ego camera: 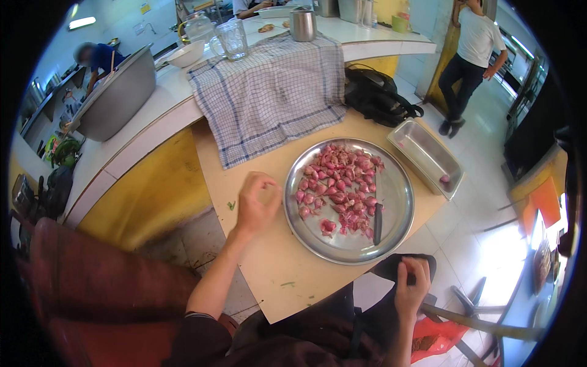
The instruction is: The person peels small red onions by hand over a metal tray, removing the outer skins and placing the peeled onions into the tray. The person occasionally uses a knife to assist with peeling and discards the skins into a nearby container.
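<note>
A round stainless steel tray [305,229] on the small table carries a heap of red shallots [339,183], with loose papery skins [357,225] among them. Along the tray's right side lies a knife [378,220] with a black handle, its blade pointing away from me. Just left of the tray, my left hand [259,199] hovers with loosely curled fingers, a gap between thumb and fingers and nothing visible in it. Below the tray's right edge, over my leg, my right hand [413,284] is also loosely curled, and I see nothing held there.
A rectangular steel pan [426,153] with a shallot in it sits right of the tray. A checked cloth [275,87] drapes off the tiled counter [137,121], under a glass mug [231,39] and steel cup [303,25]. A black bag [378,94] lies behind; a person [474,55] stands at right.
</note>
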Action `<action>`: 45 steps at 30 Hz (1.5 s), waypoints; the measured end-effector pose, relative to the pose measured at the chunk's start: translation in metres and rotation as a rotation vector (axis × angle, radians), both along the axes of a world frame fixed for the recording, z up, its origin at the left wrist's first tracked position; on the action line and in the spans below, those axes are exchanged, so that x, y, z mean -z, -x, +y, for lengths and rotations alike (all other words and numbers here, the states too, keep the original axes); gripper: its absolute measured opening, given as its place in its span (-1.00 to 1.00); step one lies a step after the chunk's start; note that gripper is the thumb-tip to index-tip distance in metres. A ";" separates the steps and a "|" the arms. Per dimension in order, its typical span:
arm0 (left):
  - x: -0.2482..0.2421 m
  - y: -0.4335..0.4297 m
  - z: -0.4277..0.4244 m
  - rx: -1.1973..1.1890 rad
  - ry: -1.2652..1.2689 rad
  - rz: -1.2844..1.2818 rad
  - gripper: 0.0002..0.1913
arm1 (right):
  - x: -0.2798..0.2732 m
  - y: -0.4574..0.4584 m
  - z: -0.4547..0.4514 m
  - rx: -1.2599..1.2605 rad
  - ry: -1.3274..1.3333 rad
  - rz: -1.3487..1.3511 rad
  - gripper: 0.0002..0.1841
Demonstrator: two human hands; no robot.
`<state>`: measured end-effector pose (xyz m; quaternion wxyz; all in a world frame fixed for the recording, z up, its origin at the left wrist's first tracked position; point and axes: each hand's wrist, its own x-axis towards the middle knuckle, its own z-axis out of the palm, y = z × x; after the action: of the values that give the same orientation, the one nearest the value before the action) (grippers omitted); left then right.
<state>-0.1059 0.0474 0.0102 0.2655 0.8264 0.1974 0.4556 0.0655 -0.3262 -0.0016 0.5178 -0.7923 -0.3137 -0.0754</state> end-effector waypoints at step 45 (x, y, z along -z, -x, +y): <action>0.023 -0.111 -0.083 0.718 1.162 -0.217 -0.71 | -0.025 -0.021 0.125 -0.507 -0.161 0.587 -0.55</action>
<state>0.0055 -0.0353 -0.0131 0.8179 0.5141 0.0962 0.2399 0.0861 -0.2014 0.0238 0.6481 -0.6344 -0.3314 0.2602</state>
